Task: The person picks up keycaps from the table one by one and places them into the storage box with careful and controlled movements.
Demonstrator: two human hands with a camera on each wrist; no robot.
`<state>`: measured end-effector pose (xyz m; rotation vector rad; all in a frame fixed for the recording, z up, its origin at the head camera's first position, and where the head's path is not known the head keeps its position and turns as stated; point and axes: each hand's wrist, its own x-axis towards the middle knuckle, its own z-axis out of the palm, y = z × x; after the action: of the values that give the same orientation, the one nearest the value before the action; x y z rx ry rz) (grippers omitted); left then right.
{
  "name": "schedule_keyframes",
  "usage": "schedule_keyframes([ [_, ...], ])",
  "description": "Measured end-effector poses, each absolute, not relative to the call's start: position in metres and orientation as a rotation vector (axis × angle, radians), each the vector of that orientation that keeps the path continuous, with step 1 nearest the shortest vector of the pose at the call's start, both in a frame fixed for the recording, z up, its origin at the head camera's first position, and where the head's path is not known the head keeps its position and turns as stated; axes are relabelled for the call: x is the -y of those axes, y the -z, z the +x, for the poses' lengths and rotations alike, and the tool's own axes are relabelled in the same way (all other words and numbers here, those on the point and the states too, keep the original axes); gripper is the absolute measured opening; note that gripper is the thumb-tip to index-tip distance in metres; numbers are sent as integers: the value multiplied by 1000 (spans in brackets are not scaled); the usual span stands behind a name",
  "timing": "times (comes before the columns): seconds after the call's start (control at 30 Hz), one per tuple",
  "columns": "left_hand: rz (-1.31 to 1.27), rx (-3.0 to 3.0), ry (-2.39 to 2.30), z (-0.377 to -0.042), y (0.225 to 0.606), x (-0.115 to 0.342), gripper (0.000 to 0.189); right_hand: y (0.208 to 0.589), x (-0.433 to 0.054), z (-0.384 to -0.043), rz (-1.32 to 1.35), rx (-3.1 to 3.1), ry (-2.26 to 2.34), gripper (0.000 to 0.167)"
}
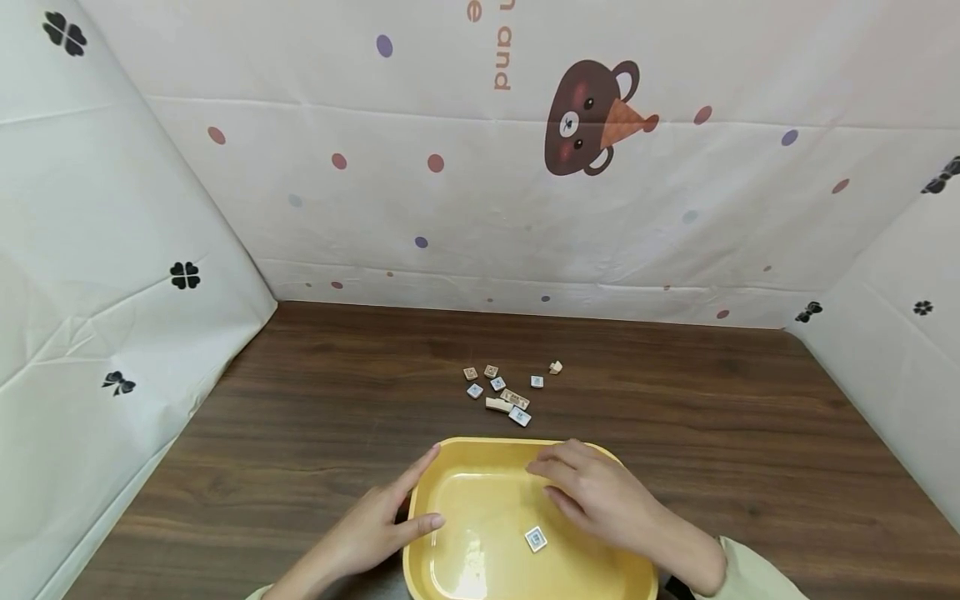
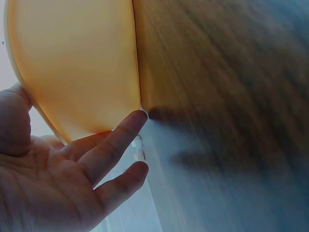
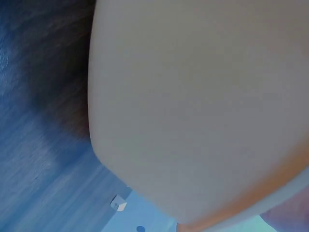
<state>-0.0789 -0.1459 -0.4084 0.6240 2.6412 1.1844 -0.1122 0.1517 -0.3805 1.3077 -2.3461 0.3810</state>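
A yellow plastic tray (image 1: 480, 442) stands on the table at the bottom of the head view. My left hand (image 1: 367, 525) holds its left side, the thumb over the rim and the fingers against the outer wall. Inside the tray lies one small white tile (image 1: 536, 539) with a printed face. My right hand (image 1: 600, 496) is above the tray's right part, beside that tile, fingers loosely bent with nothing visible between them. In the right wrist view the tray's outer wall (image 3: 193, 106) hides most of that hand.
Beyond the tray's far rim several small printed tiles (image 1: 498, 384) are scattered on the dark wooden table (image 1: 337, 375). Two longer pieces (image 1: 520, 416) (image 1: 498, 405) lie closest to the tray. A patterned white cloth (image 1: 480, 208) encloses the back and both sides.
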Motion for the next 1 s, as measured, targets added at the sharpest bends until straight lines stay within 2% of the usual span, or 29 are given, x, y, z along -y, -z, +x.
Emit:
schedule_keyframes([
  [0.33,630,-2650,-1181,-79,410,146,72,384,-157,-118,1229,2361,-338,28],
  [1.0,630,-2660,-1179,-78,410,146,71,390,-161,-132,1114,2537,-252,42],
])
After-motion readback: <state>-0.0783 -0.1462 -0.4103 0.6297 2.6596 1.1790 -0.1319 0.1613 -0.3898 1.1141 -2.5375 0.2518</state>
